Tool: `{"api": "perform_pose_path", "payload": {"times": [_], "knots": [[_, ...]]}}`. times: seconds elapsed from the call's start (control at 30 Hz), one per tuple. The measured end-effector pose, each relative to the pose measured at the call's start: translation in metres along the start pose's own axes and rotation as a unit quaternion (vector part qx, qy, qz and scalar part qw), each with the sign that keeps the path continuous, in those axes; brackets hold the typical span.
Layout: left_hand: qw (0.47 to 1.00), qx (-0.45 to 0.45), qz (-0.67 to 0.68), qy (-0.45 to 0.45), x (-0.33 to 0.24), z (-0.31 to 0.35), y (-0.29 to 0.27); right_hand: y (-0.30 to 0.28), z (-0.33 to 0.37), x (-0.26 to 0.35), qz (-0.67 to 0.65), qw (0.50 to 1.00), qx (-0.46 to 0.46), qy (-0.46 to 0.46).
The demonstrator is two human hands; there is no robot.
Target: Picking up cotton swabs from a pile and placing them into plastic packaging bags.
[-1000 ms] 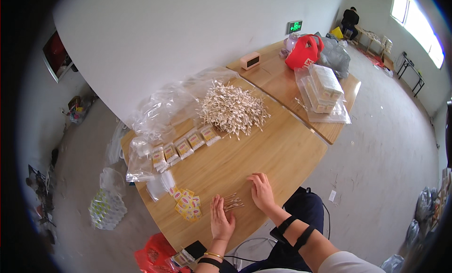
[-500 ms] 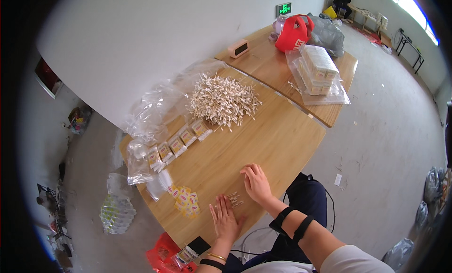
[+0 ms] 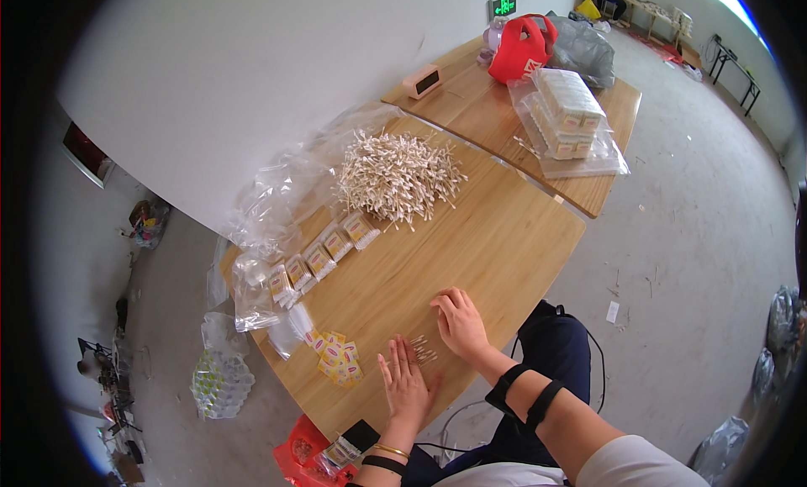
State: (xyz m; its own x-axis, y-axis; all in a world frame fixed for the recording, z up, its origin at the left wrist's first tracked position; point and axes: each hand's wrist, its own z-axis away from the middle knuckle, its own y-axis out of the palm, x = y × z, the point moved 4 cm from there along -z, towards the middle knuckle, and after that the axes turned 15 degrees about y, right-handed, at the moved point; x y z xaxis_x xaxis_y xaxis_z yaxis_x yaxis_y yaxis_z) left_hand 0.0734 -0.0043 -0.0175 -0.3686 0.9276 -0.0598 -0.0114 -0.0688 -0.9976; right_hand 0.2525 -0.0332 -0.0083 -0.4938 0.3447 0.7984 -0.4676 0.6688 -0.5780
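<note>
Plainly, a broad heap of white, thin-stemmed cotton swabs lay on the pale-brown wooden worktop; on that heap's near side, a small loose bunch of similar white swabs lay between the left hand, its grip unclenched, straight-fingered and empty as far as it showed, and the right hand, whose grip was loosely curled; whether that one held anything could not be made out; left of the heap and nearer sat a row of flat, yellow-labelled packs; nearer than those lay yellow-and-white paper cards.
</note>
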Motion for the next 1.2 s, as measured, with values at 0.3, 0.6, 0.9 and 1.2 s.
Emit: {"api": "perform_pose_path", "payload": {"times": [0.3,0.6,0.9,1.2], "knots": [[0.999,-0.016,0.021,-0.019,0.013,-0.015,0.007,0.001,0.000,-0.002,0.000,1.000,0.001,-0.002],[0.998,-0.020,0.047,-0.023,0.006,0.002,0.001,0.001,0.002,-0.001,0.000,1.000,0.016,0.019],[0.999,0.026,0.037,-0.004,0.005,0.004,0.006,0.000,0.002,0.000,0.010,1.000,0.004,0.000],[0.895,-0.264,0.347,-0.092,0.042,0.014,0.000,0.013,0.023,0.016,-0.207,0.970,0.123,0.038]]}}
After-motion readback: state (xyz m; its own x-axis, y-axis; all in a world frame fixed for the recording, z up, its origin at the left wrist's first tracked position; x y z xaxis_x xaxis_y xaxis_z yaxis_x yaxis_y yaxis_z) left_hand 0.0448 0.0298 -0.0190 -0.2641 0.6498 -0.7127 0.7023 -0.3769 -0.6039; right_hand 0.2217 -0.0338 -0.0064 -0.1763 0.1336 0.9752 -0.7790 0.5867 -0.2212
